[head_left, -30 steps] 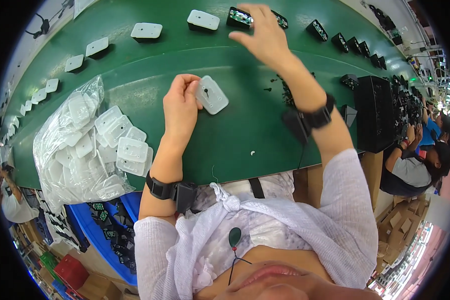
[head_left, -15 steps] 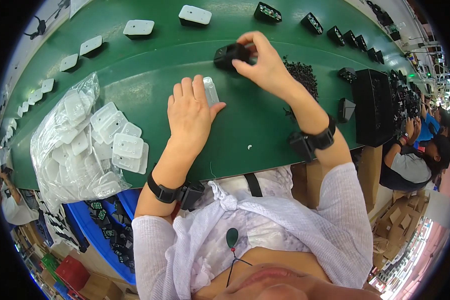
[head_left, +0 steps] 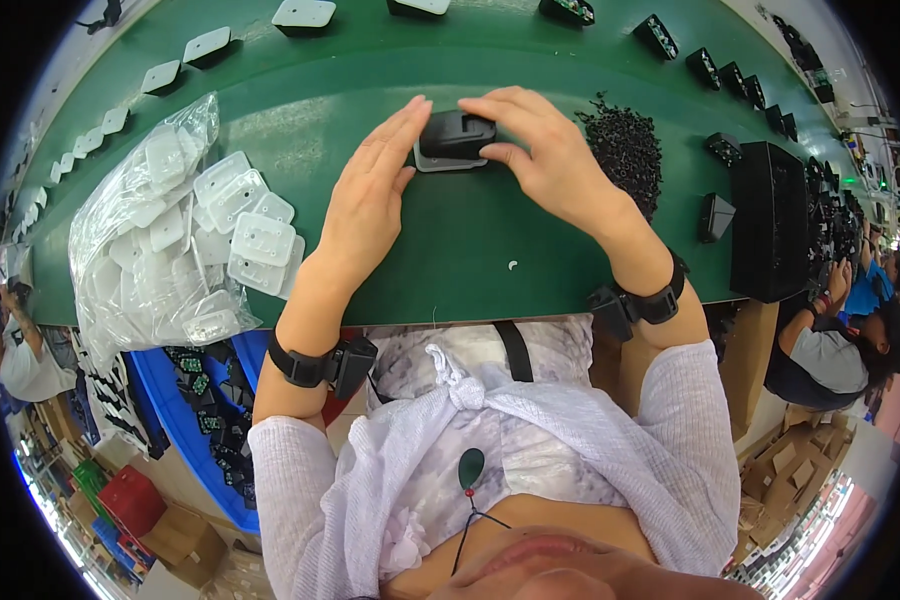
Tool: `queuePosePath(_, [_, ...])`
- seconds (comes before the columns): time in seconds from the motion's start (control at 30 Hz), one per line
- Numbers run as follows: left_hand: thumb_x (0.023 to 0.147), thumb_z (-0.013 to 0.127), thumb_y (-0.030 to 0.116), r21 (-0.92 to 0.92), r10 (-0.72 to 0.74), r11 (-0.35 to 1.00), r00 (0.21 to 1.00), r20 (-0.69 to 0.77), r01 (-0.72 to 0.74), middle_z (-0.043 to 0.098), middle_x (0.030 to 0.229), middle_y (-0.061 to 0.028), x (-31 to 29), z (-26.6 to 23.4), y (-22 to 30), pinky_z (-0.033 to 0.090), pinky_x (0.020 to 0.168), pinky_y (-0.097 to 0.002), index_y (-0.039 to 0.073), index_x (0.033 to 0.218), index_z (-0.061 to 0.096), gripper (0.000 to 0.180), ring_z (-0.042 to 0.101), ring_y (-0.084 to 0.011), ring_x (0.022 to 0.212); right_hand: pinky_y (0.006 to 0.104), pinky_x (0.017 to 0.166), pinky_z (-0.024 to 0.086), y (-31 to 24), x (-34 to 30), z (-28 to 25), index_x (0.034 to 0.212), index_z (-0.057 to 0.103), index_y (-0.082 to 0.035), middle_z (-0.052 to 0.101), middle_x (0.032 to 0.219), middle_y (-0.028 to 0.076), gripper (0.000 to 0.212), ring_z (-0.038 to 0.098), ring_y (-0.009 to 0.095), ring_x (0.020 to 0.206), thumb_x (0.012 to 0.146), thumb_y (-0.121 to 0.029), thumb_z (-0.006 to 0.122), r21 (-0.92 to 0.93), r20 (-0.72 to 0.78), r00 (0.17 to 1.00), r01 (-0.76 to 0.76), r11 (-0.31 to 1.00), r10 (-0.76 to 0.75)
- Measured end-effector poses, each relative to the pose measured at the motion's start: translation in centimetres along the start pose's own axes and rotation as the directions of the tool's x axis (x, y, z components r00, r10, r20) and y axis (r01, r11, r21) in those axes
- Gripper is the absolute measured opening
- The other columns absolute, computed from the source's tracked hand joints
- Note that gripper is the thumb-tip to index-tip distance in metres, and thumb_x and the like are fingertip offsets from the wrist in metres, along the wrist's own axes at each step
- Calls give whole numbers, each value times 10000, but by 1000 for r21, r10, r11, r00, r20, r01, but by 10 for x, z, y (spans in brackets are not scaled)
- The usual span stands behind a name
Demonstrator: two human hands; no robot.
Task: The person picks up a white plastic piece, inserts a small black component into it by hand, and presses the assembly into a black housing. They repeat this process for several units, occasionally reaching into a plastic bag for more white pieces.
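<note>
One black housing [head_left: 457,134] is pinched from the 3 o'clock side by the right hand [head_left: 542,155], thumb below and fingers curled over the top, and is seated on a white plate [head_left: 440,162] on the green table [head_left: 470,250]. The left hand [head_left: 370,200] is laid flat, fingers pressed together, against its 9 o'clock side. A heap of black screws [head_left: 625,150] is found at 3 o'clock; a clear bag of white plates [head_left: 170,230] at 9 o'clock.
</note>
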State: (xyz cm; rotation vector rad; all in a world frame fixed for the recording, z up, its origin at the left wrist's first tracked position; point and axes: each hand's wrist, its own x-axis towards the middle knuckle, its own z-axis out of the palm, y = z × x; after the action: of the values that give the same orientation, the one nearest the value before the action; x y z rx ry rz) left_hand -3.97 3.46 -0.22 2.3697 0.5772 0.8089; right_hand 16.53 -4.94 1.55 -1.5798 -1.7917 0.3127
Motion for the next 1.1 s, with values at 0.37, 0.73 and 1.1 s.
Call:
queuePosePath(0.37, [780, 453, -131, 78, 24, 996, 995, 94, -32, 523, 1368, -121, -5, 6, -4, 423, 1034, -385, 34, 1302, 542, 555, 493, -284, 1271, 372, 855, 504, -5, -3, 15, 1196, 595, -52, 595, 1112, 117, 483, 578, 304, 1015, 729, 49, 664, -103, 33, 997, 69, 992, -66])
queuePosePath(0.73, [768, 683, 72, 353, 65, 931, 993, 102, -97, 544, 1332, -124, -5, 15, 6, 471, 968, -384, 16, 1313, 507, 575, 546, -276, 1198, 344, 825, 516, 10, 1, 10, 1198, 598, -61, 592, 1047, 101, 478, 587, 282, 967, 734, 24, 672, -3, 58, 997, 50, 999, -49])
queuePosePath(1.1, [920, 611, 96, -670, -510, 564, 842, 178, 483, 669, 1072, -114, -4, 9, 8, 516, 772, -259, -74, 1244, 545, 372, 630, -142, 887, 279, 900, 478, -14, 6, 8, 1308, 542, -41, 600, 1209, 74, 482, 585, 155, 1058, 869, -162, 701, 665, 181, 943, -327, 672, 280])
